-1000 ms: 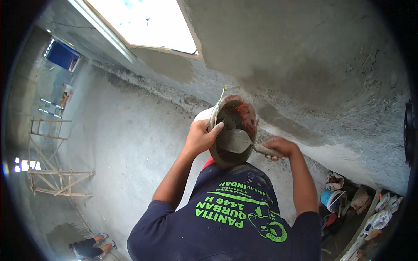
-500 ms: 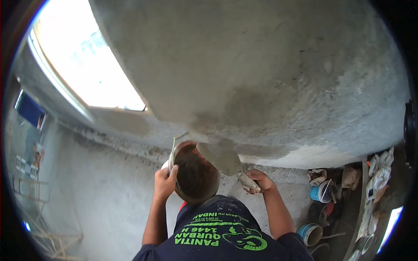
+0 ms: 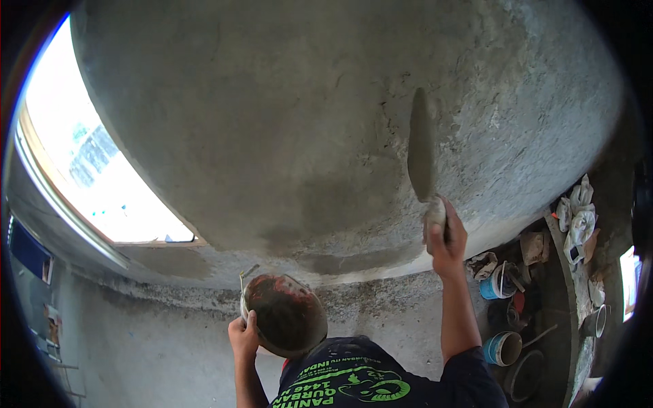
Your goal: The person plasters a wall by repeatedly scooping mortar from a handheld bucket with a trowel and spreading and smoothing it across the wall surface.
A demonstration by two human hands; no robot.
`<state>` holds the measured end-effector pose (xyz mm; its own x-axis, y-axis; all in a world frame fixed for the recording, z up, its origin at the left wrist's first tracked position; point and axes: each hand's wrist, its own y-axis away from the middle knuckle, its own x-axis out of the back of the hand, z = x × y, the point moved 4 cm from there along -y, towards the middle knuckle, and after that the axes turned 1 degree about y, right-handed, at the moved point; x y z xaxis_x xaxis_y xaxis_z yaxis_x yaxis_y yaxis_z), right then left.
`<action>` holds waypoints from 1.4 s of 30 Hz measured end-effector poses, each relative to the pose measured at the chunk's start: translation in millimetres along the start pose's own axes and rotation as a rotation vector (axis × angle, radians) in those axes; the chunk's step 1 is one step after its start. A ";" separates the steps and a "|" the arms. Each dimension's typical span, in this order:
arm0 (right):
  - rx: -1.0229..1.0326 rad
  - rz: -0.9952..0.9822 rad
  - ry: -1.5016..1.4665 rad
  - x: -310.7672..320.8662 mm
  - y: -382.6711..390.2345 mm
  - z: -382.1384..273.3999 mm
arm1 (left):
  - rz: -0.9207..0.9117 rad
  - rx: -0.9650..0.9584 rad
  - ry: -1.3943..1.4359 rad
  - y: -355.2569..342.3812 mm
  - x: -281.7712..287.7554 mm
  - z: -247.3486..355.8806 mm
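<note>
Gripping a trowel [image 3: 421, 149] in the curled right hand [image 3: 447, 238], pinching a bucket [image 3: 315, 318] by its rim in the left hand [image 3: 245, 336]; apparently plastering the wall [image 3: 272, 122] ahead of both; probably calls for flattening the blade next.

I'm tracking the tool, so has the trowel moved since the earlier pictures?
Yes: up and rightward. Relative to the window, the trowel was lower, at the bucket; now the right hand holds it higher and farther right.

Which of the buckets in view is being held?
The red-stained bucket, gripped at its rim by the left hand; the two blue buckets are off to the right, with no hand on them.
</note>
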<state>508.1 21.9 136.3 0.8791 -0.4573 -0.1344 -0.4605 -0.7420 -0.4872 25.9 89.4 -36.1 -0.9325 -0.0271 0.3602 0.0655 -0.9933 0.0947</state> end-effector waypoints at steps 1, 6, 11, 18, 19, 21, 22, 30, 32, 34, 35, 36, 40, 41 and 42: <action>0.293 0.026 0.434 0.6 -8.9 -4.5 | -0.002 0.018 0.023 1.3 -0.1 -1.8; 0.566 0.268 1.058 4.7 -22.3 52.8 | 0.017 0.050 0.024 8.1 5.2 -3.1; 0.490 0.234 1.149 34.2 -6.6 115.5 | 0.010 0.058 0.091 13.4 7.3 -3.2; 0.552 0.145 0.950 31.5 8.2 81.8 | 0.032 0.109 0.047 17.8 13.2 -5.8; 0.492 0.189 0.929 31.8 -8.5 74.5 | 0.036 0.118 0.022 18.5 13.1 -7.6; 0.548 0.212 0.983 24.8 -37.5 62.1 | 0.033 0.047 0.076 17.4 11.3 -8.7; 0.632 0.206 0.970 18.9 -41.9 58.9 | 0.048 0.066 0.044 17.4 11.2 -11.9; 0.520 -0.081 1.229 17.8 12.1 93.4 | 0.034 0.040 0.157 21.0 16.3 -21.2; 0.554 -0.086 1.188 21.7 12.9 93.0 | 0.050 0.022 0.139 21.5 15.7 -19.6; 0.634 0.147 1.081 31.6 3.0 85.3 | 0.049 -0.017 0.148 22.2 14.9 -16.7; 0.569 0.190 1.045 38.9 -7.0 85.9 | 0.075 0.016 0.116 22.2 15.9 -17.5; 0.587 0.180 1.052 42.4 -17.1 87.8 | 0.054 0.032 0.098 22.0 15.5 -17.9; 0.568 0.308 1.090 79.0 -27.9 115.5 | -0.017 0.045 0.160 24.2 14.3 -21.7; 0.504 0.330 1.102 89.3 -15.1 128.3 | 0.020 0.074 0.135 25.3 18.1 -23.9; 0.422 0.372 1.103 99.2 -2.1 142.0 | 0.036 0.072 0.092 26.2 20.4 -24.6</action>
<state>613.7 47.6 1.4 0.0356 -0.9265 0.3747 -0.4043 -0.3562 -0.8424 -0.1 60.1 -49.0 -0.9576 -0.0763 0.2779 0.1219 -0.9810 0.1510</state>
